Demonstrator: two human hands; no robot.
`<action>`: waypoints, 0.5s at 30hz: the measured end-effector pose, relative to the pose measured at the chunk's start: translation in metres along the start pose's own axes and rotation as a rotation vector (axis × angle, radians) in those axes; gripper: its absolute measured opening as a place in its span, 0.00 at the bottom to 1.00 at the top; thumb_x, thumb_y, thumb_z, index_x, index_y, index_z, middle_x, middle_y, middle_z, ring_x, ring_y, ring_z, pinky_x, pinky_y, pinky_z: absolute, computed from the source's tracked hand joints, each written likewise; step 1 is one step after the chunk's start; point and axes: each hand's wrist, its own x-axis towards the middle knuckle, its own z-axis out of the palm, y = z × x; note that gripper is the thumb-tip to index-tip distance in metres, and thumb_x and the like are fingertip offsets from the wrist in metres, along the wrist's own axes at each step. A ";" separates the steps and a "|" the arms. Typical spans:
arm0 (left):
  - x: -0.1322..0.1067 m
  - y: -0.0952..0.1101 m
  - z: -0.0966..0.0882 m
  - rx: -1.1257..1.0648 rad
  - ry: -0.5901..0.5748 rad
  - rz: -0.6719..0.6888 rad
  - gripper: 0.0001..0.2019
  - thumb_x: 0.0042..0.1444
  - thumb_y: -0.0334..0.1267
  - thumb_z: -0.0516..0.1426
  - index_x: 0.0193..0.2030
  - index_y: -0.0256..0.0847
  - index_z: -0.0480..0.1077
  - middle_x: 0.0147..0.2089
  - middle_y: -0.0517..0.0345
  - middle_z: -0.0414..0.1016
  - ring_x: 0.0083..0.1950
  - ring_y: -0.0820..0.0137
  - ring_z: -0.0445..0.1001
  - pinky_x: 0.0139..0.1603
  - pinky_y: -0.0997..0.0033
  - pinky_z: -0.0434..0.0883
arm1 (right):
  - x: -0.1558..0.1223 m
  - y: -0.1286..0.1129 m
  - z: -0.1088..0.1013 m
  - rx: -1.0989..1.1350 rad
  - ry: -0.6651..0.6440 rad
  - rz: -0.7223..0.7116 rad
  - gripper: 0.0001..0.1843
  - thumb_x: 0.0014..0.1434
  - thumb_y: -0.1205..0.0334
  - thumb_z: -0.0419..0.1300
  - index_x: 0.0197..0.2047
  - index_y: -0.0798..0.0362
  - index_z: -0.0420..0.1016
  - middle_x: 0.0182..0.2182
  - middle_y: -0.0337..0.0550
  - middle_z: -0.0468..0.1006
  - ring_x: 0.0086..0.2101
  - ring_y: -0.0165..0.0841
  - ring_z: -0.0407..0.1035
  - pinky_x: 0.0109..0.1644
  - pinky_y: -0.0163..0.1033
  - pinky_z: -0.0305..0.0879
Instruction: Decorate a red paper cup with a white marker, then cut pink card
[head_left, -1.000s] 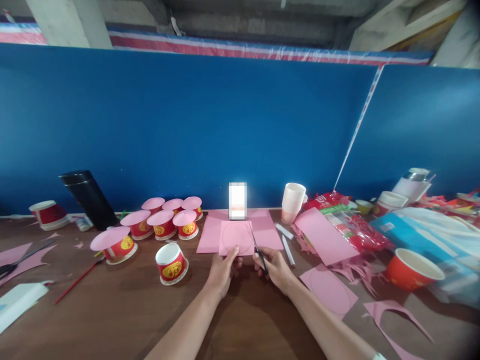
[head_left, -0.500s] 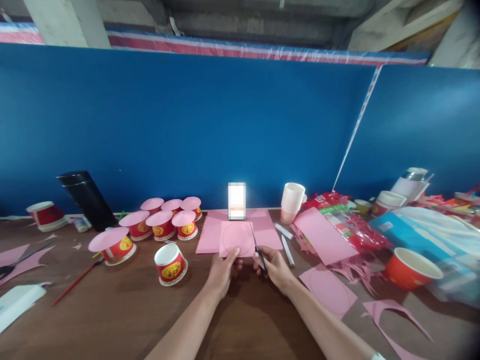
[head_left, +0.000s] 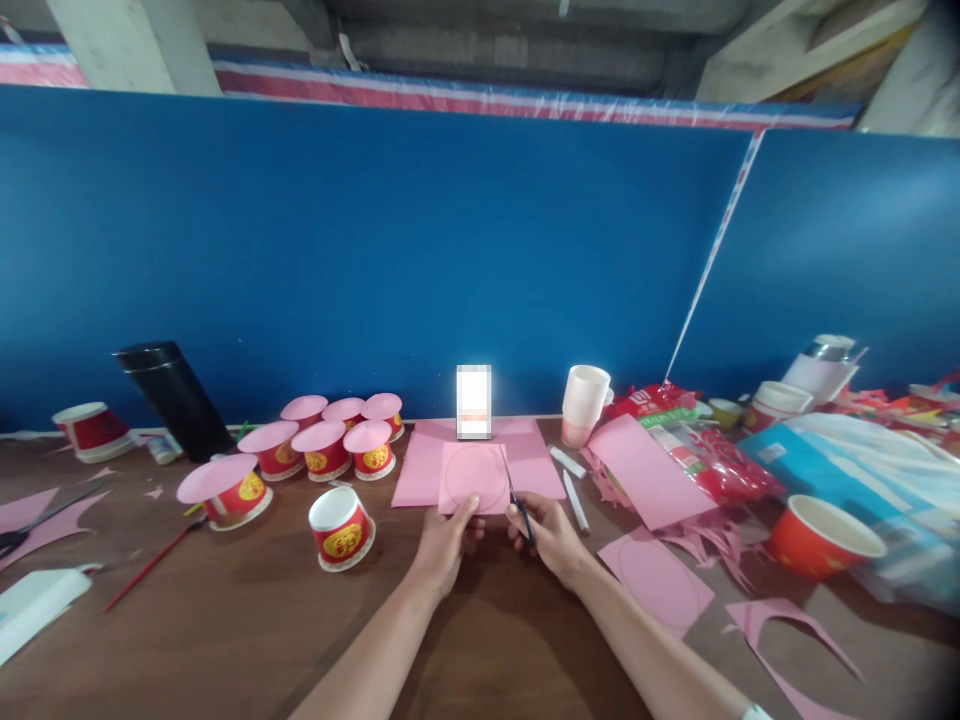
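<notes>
A pink paper square (head_left: 475,474) with a circle drawn on it is pinched at its lower edge by my left hand (head_left: 448,545), thumb on top. My right hand (head_left: 550,538) is closed around the handles of black scissors (head_left: 523,515). Their blades point away from me along the right edge of the square; whether they touch the paper I cannot tell. Behind the square lies a larger pink sheet (head_left: 420,470) on the table. A red and white paper cup (head_left: 341,530) stands upside down left of my left hand.
Several cups topped with pink discs (head_left: 322,437) stand at the left, near a black flask (head_left: 176,400) and a red brush (head_left: 154,562). White markers (head_left: 576,500), paper scraps (head_left: 795,650), stacked white cups (head_left: 585,405) and an orange bowl (head_left: 825,540) lie right. A blue partition (head_left: 375,250) rises behind.
</notes>
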 end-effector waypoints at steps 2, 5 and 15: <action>0.000 0.000 0.000 0.010 0.004 -0.002 0.18 0.37 0.46 0.64 0.27 0.34 0.66 0.19 0.60 0.70 0.18 0.77 0.67 0.18 0.80 0.61 | 0.000 0.000 0.000 -0.003 -0.005 0.002 0.20 0.49 0.49 0.61 0.36 0.58 0.70 0.19 0.36 0.70 0.16 0.23 0.62 0.16 0.26 0.49; 0.002 -0.001 -0.001 0.013 -0.002 0.002 0.18 0.38 0.47 0.64 0.27 0.34 0.65 0.19 0.60 0.70 0.18 0.77 0.67 0.17 0.80 0.60 | 0.000 -0.001 0.000 0.002 -0.004 0.008 0.19 0.49 0.50 0.61 0.36 0.58 0.70 0.18 0.35 0.69 0.16 0.22 0.61 0.15 0.25 0.49; 0.003 -0.003 -0.001 0.024 -0.008 0.036 0.18 0.39 0.47 0.63 0.27 0.33 0.66 0.18 0.60 0.70 0.17 0.77 0.66 0.16 0.79 0.59 | 0.000 -0.003 0.001 0.009 0.016 0.033 0.22 0.47 0.49 0.62 0.39 0.58 0.70 0.17 0.35 0.69 0.16 0.23 0.62 0.15 0.26 0.48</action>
